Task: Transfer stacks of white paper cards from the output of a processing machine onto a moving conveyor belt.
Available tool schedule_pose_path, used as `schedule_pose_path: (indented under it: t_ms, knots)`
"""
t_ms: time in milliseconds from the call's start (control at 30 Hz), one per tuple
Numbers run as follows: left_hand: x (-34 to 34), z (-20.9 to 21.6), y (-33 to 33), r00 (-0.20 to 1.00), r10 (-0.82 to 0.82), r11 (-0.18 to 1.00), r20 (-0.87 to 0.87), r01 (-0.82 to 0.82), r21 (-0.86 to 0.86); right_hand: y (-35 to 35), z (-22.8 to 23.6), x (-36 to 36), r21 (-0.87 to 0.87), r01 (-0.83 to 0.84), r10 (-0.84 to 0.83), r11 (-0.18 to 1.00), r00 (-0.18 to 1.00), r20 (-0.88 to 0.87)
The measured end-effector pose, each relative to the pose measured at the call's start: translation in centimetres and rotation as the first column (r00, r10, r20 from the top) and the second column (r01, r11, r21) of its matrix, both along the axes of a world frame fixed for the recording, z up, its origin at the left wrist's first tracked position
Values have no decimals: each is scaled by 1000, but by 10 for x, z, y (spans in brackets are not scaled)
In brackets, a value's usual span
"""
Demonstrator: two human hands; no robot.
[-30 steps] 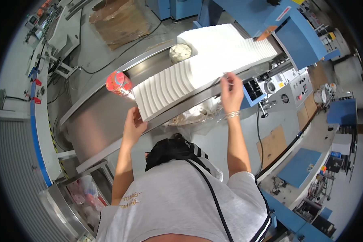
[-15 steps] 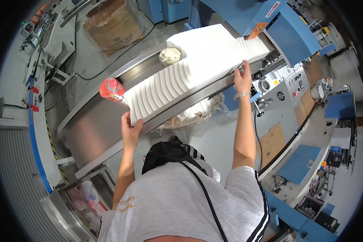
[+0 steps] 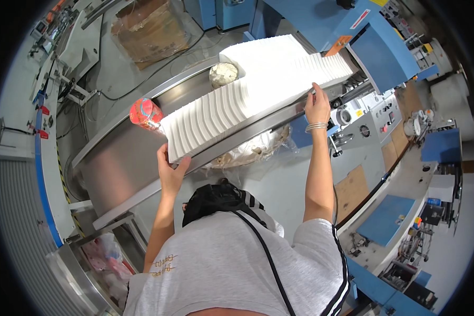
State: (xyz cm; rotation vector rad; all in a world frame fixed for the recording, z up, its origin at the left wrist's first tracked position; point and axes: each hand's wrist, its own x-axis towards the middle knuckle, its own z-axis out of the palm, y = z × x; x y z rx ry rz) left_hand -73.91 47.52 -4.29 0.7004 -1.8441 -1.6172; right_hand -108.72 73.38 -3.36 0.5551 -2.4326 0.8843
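A long row of white folded paper sheets (image 3: 208,118), probably tissues, stands packed in a metal trough (image 3: 124,168). My left hand (image 3: 171,167) is at the near left end of the row, thumb and fingers apart around its lower corner. Along the row's front side, toward the right, my right hand (image 3: 317,108) reaches up with bent fingers, their tips at the paper's edge. Beyond the left end stands a red patterned cylinder (image 3: 146,114). A pale round roll or weight (image 3: 223,75) sits against the back of the row.
A blue machine (image 3: 321,21) with an orange block (image 3: 338,45) adjoins the row's right end. Behind the trough lies a cardboard box (image 3: 150,34) under plastic. A plastic-wrapped bundle (image 3: 255,150) is below the trough's front rail. Right of me runs a long bench (image 3: 376,231).
My right hand has shifted slightly along the paper's front edge, its fingers now closer together. The left hand stays at the left corner. The whole view has moved slightly.
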Motion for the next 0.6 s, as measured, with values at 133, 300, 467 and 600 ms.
schedule_pose_path:
  t_ms: [133,300,467,600]
  knots:
    - [-2,3,2,1000,13,1000,15,-13,6,-3,11,5,40,13,-17,999,996,84]
    - [-2,3,4,999,38,999,37,-37,-33,-4,9,5,9,7,-7,1000,1000,16]
    - [-2,2,4,998,51,998,34,-50,-36,-7,14,12,20,6,-7,1000,996,87]
    - [-3,2,4,998,52,998,34,-50,-48,-7,13,13,98,29,-28,995,1000,-12]
